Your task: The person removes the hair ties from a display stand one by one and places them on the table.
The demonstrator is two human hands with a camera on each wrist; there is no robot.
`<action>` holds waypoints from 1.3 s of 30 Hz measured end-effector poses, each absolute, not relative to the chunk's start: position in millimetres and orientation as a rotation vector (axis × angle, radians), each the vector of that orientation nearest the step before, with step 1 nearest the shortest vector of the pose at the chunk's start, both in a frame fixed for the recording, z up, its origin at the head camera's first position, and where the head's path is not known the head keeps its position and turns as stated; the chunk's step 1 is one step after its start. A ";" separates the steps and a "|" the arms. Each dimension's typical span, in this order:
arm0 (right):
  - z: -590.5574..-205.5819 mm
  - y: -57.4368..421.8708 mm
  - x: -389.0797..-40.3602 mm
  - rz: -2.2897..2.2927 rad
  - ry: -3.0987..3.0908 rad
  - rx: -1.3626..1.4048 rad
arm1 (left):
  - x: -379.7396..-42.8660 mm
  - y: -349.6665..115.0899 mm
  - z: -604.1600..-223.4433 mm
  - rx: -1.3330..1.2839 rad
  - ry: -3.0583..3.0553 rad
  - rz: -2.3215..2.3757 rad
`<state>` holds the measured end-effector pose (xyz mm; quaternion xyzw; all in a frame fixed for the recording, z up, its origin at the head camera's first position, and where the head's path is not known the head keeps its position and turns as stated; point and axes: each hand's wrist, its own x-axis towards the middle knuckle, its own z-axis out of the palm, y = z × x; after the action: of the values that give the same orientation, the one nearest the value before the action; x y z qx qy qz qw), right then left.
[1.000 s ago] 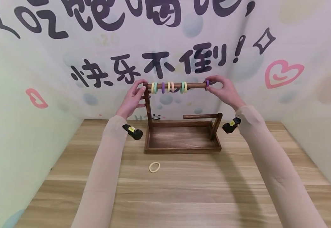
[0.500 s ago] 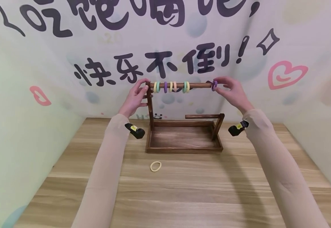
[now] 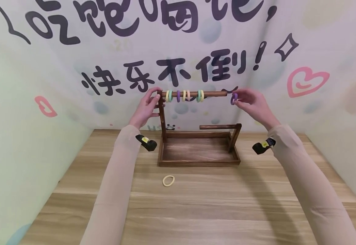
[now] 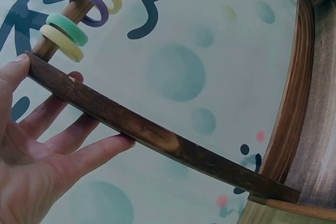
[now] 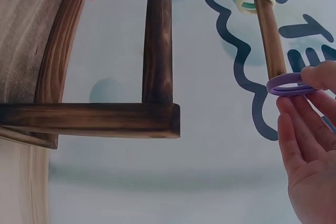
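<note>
Lower centre, a cream ring lies on the tabletop. Upper right, the right hand pinches a purple ring by its rim, probably to leave its opening clear, just beside the rod's free end. Upper left, the left hand's thumb and fingers grip the upright post, apparently for steadiness.

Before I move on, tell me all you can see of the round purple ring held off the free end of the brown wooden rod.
The round purple ring is a slim, closed hoop of one plain colour; its material cannot be told for sure. The bare right hand pinches it between thumb and fingers, holding it up in the air. It is just beyond the free end of the brown wooden rod, its opening roughly facing it; the head view shows a gap between them.
</note>
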<state>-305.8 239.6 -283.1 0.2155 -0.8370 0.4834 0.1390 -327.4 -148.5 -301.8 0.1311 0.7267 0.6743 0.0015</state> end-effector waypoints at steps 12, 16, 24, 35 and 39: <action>-290.7 236.6 -291.1 1.458 -2.427 0.629 | -329.0 -147.2 -301.1 0.395 2.288 2.110; -296.3 235.4 -288.5 1.460 -2.437 0.645 | -330.0 -147.4 -301.8 0.391 2.279 2.115; -308.0 233.7 -283.8 1.516 -2.441 0.698 | -329.8 -147.6 -302.5 0.399 2.282 2.115; -327.2 228.8 -279.2 1.544 -2.463 0.745 | -326.5 -146.9 -302.0 0.405 2.278 2.121; -334.5 225.1 -276.7 1.581 -2.471 0.739 | -327.9 -149.0 -302.5 0.416 2.294 2.116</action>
<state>-276.7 225.1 -334.5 0.2440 -0.8154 0.5217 0.0582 -327.9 -149.0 -302.5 0.1323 0.7286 0.6721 -0.0032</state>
